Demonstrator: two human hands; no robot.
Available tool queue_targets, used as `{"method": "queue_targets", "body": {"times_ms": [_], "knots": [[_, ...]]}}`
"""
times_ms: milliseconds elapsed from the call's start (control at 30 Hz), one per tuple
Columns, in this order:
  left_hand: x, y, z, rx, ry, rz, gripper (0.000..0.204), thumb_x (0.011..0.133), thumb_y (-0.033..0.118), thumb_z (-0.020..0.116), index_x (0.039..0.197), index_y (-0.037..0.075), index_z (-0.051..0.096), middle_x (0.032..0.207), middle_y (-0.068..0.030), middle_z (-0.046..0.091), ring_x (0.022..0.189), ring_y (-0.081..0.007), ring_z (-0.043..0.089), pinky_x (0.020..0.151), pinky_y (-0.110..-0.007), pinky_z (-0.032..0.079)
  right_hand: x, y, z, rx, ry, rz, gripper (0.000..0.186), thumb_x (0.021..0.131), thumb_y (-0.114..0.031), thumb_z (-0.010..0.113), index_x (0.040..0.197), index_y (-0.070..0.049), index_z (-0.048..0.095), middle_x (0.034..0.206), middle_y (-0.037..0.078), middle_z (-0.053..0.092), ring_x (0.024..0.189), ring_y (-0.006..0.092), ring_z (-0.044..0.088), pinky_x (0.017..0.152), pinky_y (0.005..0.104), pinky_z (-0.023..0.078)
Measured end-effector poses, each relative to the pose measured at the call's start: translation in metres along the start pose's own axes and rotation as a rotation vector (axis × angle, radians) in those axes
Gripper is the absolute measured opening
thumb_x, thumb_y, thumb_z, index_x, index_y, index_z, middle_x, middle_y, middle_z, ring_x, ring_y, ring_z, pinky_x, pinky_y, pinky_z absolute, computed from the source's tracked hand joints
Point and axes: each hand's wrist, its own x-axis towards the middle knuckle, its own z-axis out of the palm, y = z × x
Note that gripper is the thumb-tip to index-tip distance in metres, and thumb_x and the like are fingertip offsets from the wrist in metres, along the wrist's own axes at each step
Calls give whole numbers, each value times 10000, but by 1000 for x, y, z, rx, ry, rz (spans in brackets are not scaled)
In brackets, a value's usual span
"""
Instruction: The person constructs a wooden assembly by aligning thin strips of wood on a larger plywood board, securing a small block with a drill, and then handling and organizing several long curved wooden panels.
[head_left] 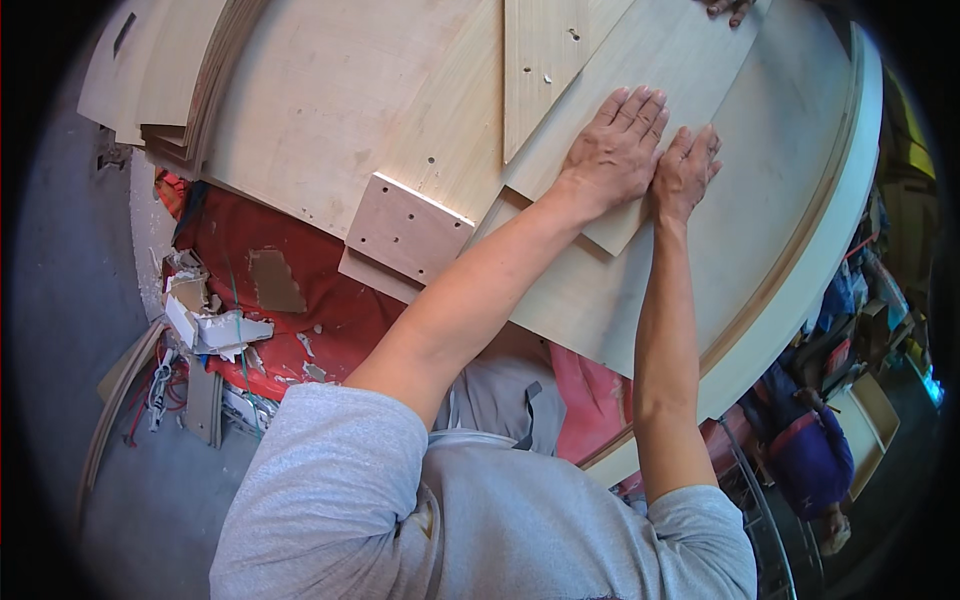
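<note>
A long pale wooden board (695, 65) lies at a slant across the large work surface (790, 150). My left hand (612, 150) rests flat on this board, palm down, fingers stretched out. Close beside it, my right hand (685, 172) lies along the board's right edge, its fingers slightly bent and nothing visible in them. Another person's hand (731, 10) touches the far end of the same board, only its fingers showing. Left of the board is a pointed wooden panel (550, 75) with drilled holes.
A small square board (408, 228) with several holes sits near the surface's front edge. Stacked curved panels (190, 80) stand at the far left. Red sheeting (325, 335) and torn scraps (225, 330) lie below. A raised curved rim (800, 290) bounds the right side; a person (810, 460) is beyond.
</note>
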Motion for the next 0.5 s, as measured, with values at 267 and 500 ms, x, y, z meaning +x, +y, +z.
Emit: {"method": "queue_targets", "body": {"times_ms": [267,500], "knots": [[-9,10,-20,-51,-23,-4,566,1042,318,586,1503,-9,607,1632,-185,541,1546,-326,471,1318,-501,289,1,5,-12,-37,-52,-4,603,1132,-364,510,1567,51,461,1634,277,485,1570,460,381,1298,646,207],[16,-2,-8,-79,-62,-9,613,998,335,655,1494,-19,588,1616,-209,534,1531,-363,466,1280,-522,348,18,9,0,21,-15,2,634,1128,-399,497,1579,47,473,1657,267,463,1600,434,339,1318,629,179]]}}
